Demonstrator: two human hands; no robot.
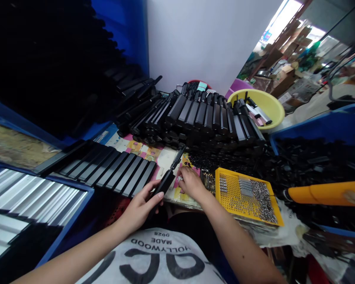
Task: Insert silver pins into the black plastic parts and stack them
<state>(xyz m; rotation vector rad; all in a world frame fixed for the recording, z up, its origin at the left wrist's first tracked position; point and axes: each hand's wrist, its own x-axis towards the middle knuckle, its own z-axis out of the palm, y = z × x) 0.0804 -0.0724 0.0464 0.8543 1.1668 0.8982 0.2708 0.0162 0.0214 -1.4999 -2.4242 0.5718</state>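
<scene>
My left hand point(146, 201) is wrapped round a long black casing point(165, 181), held tilted above the table's front edge. A slim dark strip point(177, 157) reaches from the casing's far end toward the pile. Just right of it, my right hand point(191, 182) is low over the table with its fingers pinched together. Something small and pale shows at those fingertips, too small to name. Small black rings point(187, 163) lie just beyond the right hand. To the left, several grey-faced black casings point(121, 169) lie side by side in a row.
A large pile of similar casings point(201, 114) covers the back. A yellow perforated tray point(233, 205) of small metal pieces stands at right, by an orange cylinder point(322, 193). Behind are a yellow basin point(275, 106) and a blue crate point(337, 122). Another blue crate point(65, 225) holds silvery strips.
</scene>
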